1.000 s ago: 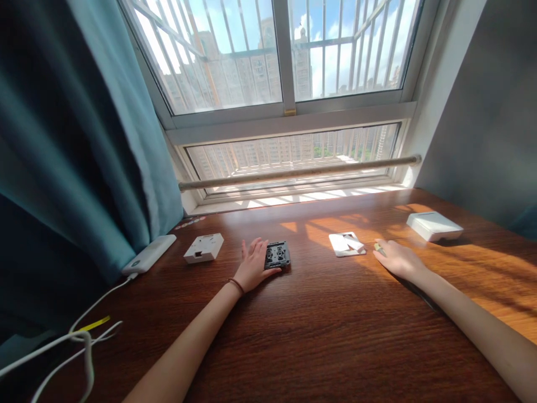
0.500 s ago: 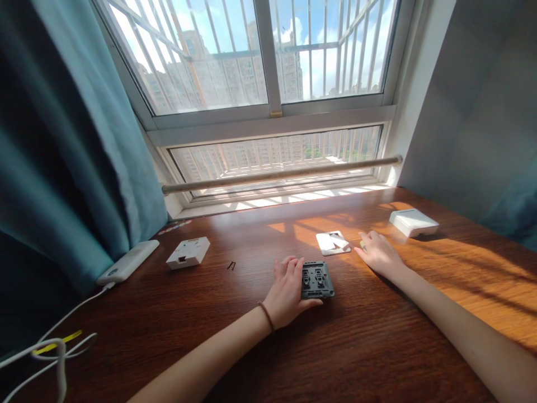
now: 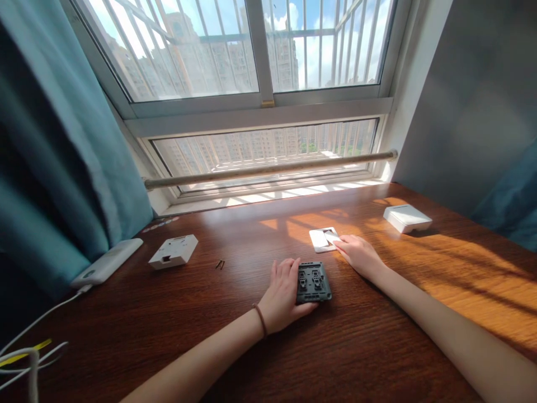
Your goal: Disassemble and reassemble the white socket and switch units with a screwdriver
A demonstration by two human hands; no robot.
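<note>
On the wooden table sits a dark grey square wall switch base (image 3: 314, 281), its face up, with two mechanisms showing. My left hand (image 3: 283, 294) grips it by its left side, fingertips at the far edge and thumb along the near edge. Farther back lies a white switch frame (image 3: 314, 242) with flat white rocker pieces on it. My right hand (image 3: 358, 254) has its fingers closed on the right-hand white rocker (image 3: 333, 235), which tilts over the frame. The fingertips' undersides are hidden.
Two small screws (image 3: 220, 263) lie left of my left hand. A white box (image 3: 174, 252) and a white power bank (image 3: 107, 263) with a cable (image 3: 46, 313) are farther left. Another white box (image 3: 406, 217) stands at the back right, below the window.
My right hand has moved left onto the white rocker beside the frame and closed on it. My left hand keeps its hold on the switch base. The view has shifted slightly.
</note>
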